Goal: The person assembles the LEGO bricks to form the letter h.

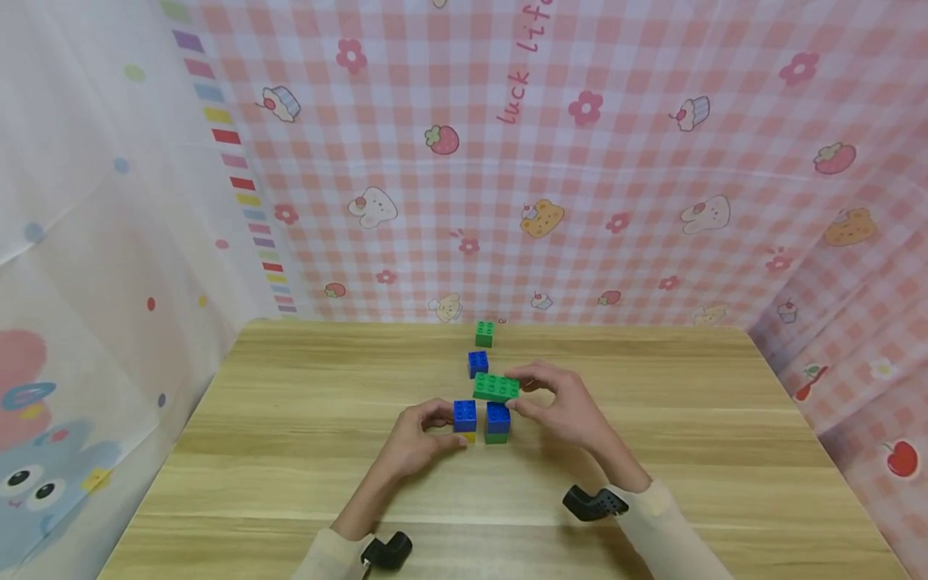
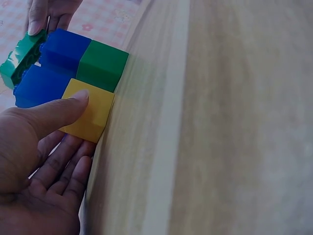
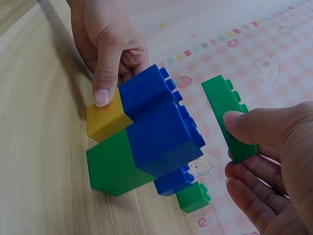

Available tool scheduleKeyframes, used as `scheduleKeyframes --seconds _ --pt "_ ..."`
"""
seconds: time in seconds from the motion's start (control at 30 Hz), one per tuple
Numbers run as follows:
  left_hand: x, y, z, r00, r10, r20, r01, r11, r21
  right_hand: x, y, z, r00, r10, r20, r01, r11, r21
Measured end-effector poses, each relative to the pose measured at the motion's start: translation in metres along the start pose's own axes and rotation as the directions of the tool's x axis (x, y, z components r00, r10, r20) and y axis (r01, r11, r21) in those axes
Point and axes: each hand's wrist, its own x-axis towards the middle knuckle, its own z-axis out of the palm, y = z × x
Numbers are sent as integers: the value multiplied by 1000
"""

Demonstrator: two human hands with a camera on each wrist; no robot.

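Observation:
My left hand (image 1: 416,441) pinches the yellow brick (image 2: 93,110) at the bottom of a two-brick stack, thumb on its near side. A blue brick (image 1: 465,412) sits on top of it. Just to the right stands a second stack, a blue brick (image 1: 498,414) over a green brick (image 3: 113,164). My right hand (image 1: 565,403) holds a long green brick (image 3: 229,117) between thumb and fingers, studs up. In the right wrist view a gap shows between this brick and the studs of both stacks.
Behind the stacks, a loose blue brick (image 1: 478,365) and a small green brick (image 1: 484,334) stand on the wooden table (image 1: 304,403), the green one near its back edge. A pink checked cloth (image 1: 507,185) hangs behind the table, with more cloth at both sides.

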Motion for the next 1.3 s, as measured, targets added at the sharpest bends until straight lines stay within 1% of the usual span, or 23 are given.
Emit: scheduleKeyframes --seconds 0.13,0.27,0.4,0.53,0.67,0.83,0.97,1.07,1.2,1.3 --pt "1 0 0 1000 -6 1 6 1000 15 1 -3 2 1000 -12 12 12 1000 2" --pt "1 0 0 1000 -18 4 18 999 48 1 -6 5 1000 -11 26 10 1000 2" --pt "2 -1 0 1000 -14 11 13 996 84 2 -7 7 999 -17 28 17 1000 0" --pt "2 3 -2 1000 -7 19 5 995 101 3 -6 9 999 -39 26 38 999 13" --pt "0 10 -5 1000 14 20 -16 993 120 4 -5 12 998 -54 28 53 998 24" --pt "-2 17 -10 1000 1 6 -2 995 104 3 -5 13 998 -46 31 45 998 35" --pt "-2 22 -15 1000 22 0 -22 996 83 3 -6 14 999 -41 34 40 999 27" --pt "-2 27 -17 998 56 11 -57 995 81 3 -7 15 999 -38 35 37 999 22" --pt "-2 32 -17 997 80 17 -81 994 67 2 -8 15 999 -28 40 27 999 23" --pt "-2 34 -16 996 88 12 -89 995 50 2 -9 16 999 -32 42 31 999 18"
